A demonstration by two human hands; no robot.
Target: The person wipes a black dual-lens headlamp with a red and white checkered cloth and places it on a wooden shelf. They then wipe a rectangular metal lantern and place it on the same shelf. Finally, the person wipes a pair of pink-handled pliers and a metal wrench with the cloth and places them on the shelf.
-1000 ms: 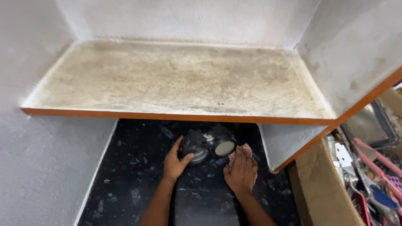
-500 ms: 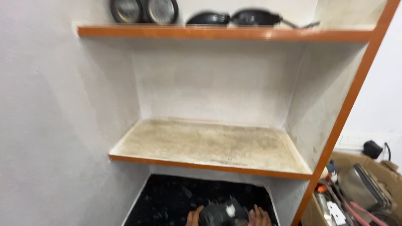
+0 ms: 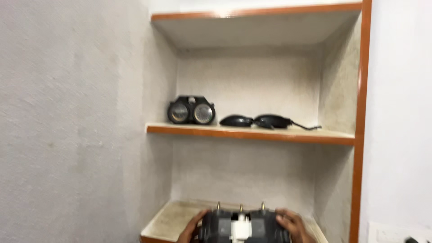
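1. Two hands are on a black gauge cluster (image 3: pixel 243 227) at the very bottom of the view, held up in front of the lower shelf (image 3: pixel 173 218). A second ago it sat low on the dark speckled floor of the niche with the hands just reaching it, so it's been picked up and raised, and the view has swung up the wall with it.
2. Half a second ago only the top of it peeked in below the lower shelf; now its back faces the camera, white connector block in the middle and three small studs sticking up along the top edge.
3. Left hand (image 3: pixel 191 231) grips the left end, fingers curled round the side. Blurry, but it looks closed on it.
4. Right hand (image 3: pixel 290 225) does the same on the right end, fingers wrapped over the top corner. Wrists are cut off by the frame edge.
5. Up on the middle shelf (image 3: pixel 252 133) sits a similar twin-dial cluster (image 3: pixel 191 110), faces outward, with two black mirrors (image 3: pixel 263 120) lying just beside it.
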